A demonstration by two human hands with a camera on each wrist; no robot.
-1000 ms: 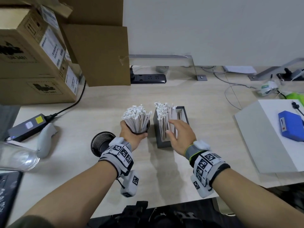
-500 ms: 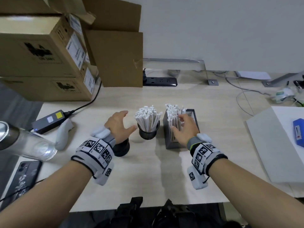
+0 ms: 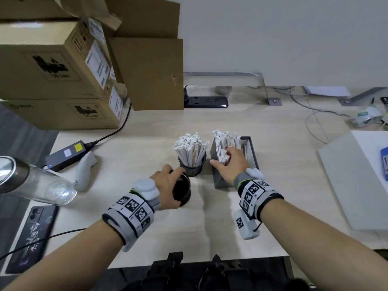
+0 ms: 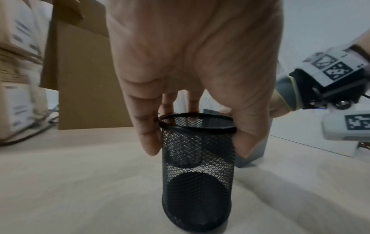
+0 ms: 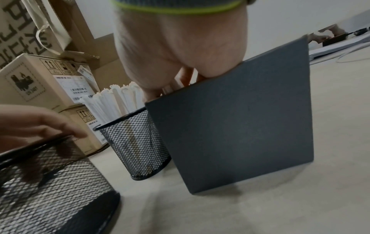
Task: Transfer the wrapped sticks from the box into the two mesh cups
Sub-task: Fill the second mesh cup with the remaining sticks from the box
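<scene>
Left hand (image 4: 192, 66) grips the empty mesh cup (image 4: 197, 167) from above, thumb and fingers curled round its rim, cup upright on the tabletop (image 3: 273, 148); right hand (image 3: 232, 164) reaches down into the grey box (image 5: 236, 126), fingers among the wrapped sticks (image 3: 223, 143), thumb outside on the box's left wall; whether the fingers have actually closed on a bundle I cannot tell, they're hidden behind the box wall in the wrist view.

Full mesh cup (image 3: 192, 168) sits mid-tabletop just left of the box, packed with sticks; the empty one is just in front of it, toward the near edge; the box still holds a fair bunch leaning to its left side.

Step, as I read it: first cup done, second being staged while the next bundle gets picked; roughly halfway.

Next move calls for: a firm pinch on a manageable bundle, straight lift clear of the box rim, then drop end-first into the held cup; left hand should steady the cup, light mesh tips easily; watch for loose sticks fanning out.
</scene>
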